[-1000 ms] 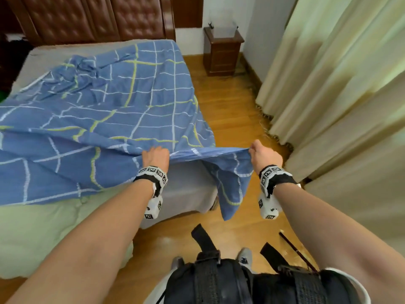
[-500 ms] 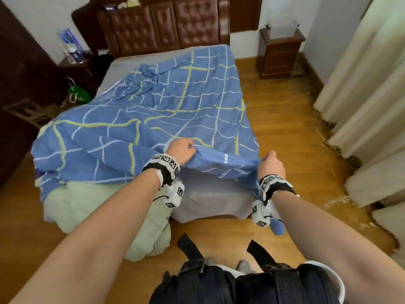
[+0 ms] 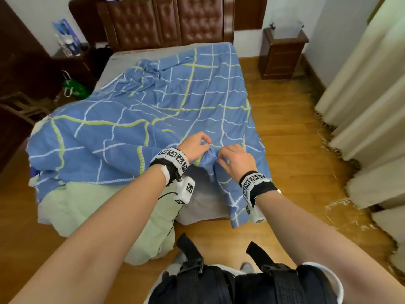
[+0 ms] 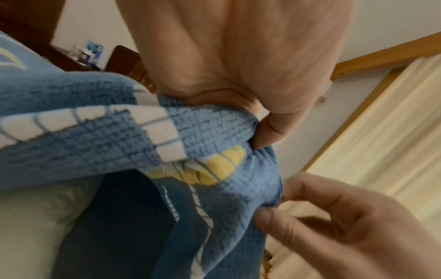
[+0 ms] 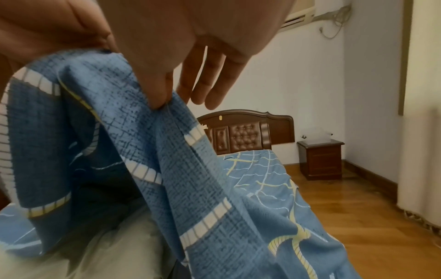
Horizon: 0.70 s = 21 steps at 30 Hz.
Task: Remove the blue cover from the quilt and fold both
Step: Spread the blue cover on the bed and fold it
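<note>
The blue cover (image 3: 153, 119) with white and yellow-green grid lines lies spread over the bed, one corner hanging off the near right side. My left hand (image 3: 195, 145) grips a bunched edge of it near the foot of the bed, seen close as blue cover (image 4: 95, 136) under my left hand (image 4: 238, 75). My right hand (image 3: 232, 159) is right beside the left and pinches the same edge between thumb and forefinger, its other fingers straight; the right wrist view shows my right hand (image 5: 162, 88) on the blue cover (image 5: 190, 179). The pale green quilt (image 3: 105, 213) slumps off the bed's near left corner.
The grey mattress (image 3: 206, 202) shows under the lifted edge. A brown tufted headboard (image 3: 166, 20) stands at the far end, a wooden nightstand (image 3: 282, 53) to its right. Cream curtains (image 3: 368, 106) hang along the right. Wooden floor (image 3: 295, 163) runs between bed and curtains.
My hands have come together from about a shoulder's width apart, gathering the cover's edge into a bunch. The view has swung left and back, showing more of the bed.
</note>
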Each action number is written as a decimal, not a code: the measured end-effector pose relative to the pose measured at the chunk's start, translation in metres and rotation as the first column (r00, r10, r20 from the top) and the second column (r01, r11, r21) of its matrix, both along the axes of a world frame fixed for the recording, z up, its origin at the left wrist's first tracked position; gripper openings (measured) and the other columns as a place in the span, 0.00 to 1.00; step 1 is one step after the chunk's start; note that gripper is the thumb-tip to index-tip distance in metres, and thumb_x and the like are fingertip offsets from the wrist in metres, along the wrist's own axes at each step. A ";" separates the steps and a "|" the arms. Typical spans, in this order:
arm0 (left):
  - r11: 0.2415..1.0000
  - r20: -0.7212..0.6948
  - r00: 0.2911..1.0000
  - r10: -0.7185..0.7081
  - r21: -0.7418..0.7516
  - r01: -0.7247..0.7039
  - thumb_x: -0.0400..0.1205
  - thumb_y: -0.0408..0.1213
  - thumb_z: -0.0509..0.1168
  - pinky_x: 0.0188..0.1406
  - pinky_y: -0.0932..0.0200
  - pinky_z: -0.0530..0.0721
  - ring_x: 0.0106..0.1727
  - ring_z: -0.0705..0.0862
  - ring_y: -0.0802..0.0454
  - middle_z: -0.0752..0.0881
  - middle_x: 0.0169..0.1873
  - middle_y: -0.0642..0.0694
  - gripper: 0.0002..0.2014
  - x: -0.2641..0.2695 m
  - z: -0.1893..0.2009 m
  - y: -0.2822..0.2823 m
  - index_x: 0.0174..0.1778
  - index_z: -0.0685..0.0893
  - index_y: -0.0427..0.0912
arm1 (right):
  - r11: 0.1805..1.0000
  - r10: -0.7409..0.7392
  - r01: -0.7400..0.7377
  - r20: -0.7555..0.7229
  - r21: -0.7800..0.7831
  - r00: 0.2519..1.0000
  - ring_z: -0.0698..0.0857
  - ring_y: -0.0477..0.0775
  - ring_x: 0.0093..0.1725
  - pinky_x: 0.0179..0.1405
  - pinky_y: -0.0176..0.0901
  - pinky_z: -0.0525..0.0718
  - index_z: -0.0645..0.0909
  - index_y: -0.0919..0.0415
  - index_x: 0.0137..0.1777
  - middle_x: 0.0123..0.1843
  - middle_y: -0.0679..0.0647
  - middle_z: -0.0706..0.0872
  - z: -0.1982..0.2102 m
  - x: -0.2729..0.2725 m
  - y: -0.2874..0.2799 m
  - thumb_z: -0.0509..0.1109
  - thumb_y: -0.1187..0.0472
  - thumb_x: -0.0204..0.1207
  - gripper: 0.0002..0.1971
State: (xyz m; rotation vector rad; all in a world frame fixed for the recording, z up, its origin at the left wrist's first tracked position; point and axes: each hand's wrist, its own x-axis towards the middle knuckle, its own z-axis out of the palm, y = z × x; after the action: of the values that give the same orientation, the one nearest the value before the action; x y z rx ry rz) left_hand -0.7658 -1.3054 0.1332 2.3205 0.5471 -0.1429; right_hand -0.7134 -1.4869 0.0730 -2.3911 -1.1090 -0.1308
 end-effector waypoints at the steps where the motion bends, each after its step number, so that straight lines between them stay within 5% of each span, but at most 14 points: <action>1: 0.997 -0.027 0.998 -0.054 0.061 0.055 0.78 0.38 0.63 0.50 0.52 0.83 0.47 0.86 0.40 0.88 0.47 0.43 0.10 -0.001 -0.003 0.009 0.54 0.80 0.54 | 1.000 -0.024 0.024 -0.007 0.009 1.000 0.81 0.57 0.50 0.32 0.49 0.82 0.82 0.53 0.45 0.47 0.48 0.84 -0.001 -0.001 0.005 0.75 0.56 0.74 0.05; 5: 0.925 -0.138 0.963 -0.232 0.276 0.262 0.76 0.38 0.69 0.53 0.51 0.82 0.54 0.85 0.43 0.83 0.61 0.52 0.24 -0.017 -0.022 0.050 0.67 0.71 0.53 | 0.979 -0.203 0.202 -0.123 -0.022 0.971 0.82 0.63 0.47 0.37 0.49 0.79 0.79 0.59 0.47 0.45 0.55 0.84 0.003 -0.013 0.015 0.70 0.60 0.78 0.04; 11: 0.868 -0.276 0.930 -0.241 0.367 0.334 0.77 0.33 0.66 0.53 0.50 0.83 0.56 0.85 0.40 0.87 0.54 0.44 0.09 -0.044 -0.060 0.093 0.51 0.83 0.49 | 0.819 -0.558 0.574 -0.265 -0.021 0.786 0.86 0.66 0.39 0.38 0.53 0.84 0.74 0.59 0.46 0.41 0.58 0.88 0.016 -0.047 0.003 0.67 0.59 0.80 0.06; 13: 0.877 -0.243 0.920 -0.306 0.305 0.372 0.74 0.45 0.70 0.53 0.50 0.83 0.56 0.85 0.43 0.86 0.54 0.47 0.12 -0.050 -0.069 0.093 0.52 0.81 0.51 | 0.781 -0.595 0.624 -0.301 0.000 0.745 0.87 0.62 0.40 0.41 0.52 0.86 0.76 0.57 0.45 0.40 0.53 0.89 0.019 -0.063 -0.002 0.70 0.61 0.77 0.04; 15: 0.844 -0.218 0.882 -0.417 0.267 0.465 0.69 0.62 0.72 0.56 0.47 0.82 0.61 0.82 0.45 0.81 0.59 0.50 0.28 -0.056 -0.074 0.081 0.61 0.77 0.53 | 0.771 -0.593 0.637 -0.346 0.015 0.727 0.87 0.55 0.41 0.47 0.49 0.88 0.82 0.54 0.48 0.42 0.50 0.90 0.020 -0.077 -0.001 0.69 0.65 0.74 0.06; 17: 0.795 -0.174 0.870 -0.461 0.355 0.493 0.67 0.69 0.70 0.62 0.42 0.80 0.69 0.75 0.43 0.75 0.68 0.47 0.39 -0.063 -0.077 0.066 0.71 0.73 0.54 | 0.780 -0.598 0.624 -0.337 -0.039 0.727 0.85 0.50 0.38 0.47 0.46 0.87 0.88 0.52 0.51 0.43 0.49 0.91 0.019 -0.085 0.002 0.67 0.68 0.74 0.13; 21: 0.870 -0.059 0.929 -0.366 0.333 0.364 0.83 0.51 0.64 0.54 0.45 0.82 0.63 0.81 0.38 0.83 0.60 0.42 0.16 -0.064 -0.077 0.062 0.62 0.84 0.48 | 0.805 -0.566 0.592 -0.363 -0.046 0.740 0.81 0.50 0.32 0.36 0.42 0.82 0.86 0.50 0.41 0.31 0.45 0.84 0.030 -0.095 0.008 0.69 0.67 0.72 0.11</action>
State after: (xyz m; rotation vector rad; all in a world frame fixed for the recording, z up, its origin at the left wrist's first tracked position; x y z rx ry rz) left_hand -0.8300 -1.2438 0.0566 2.7456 0.1236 -0.2362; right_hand -0.8079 -1.4789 0.1029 -2.4781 -0.1569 0.0627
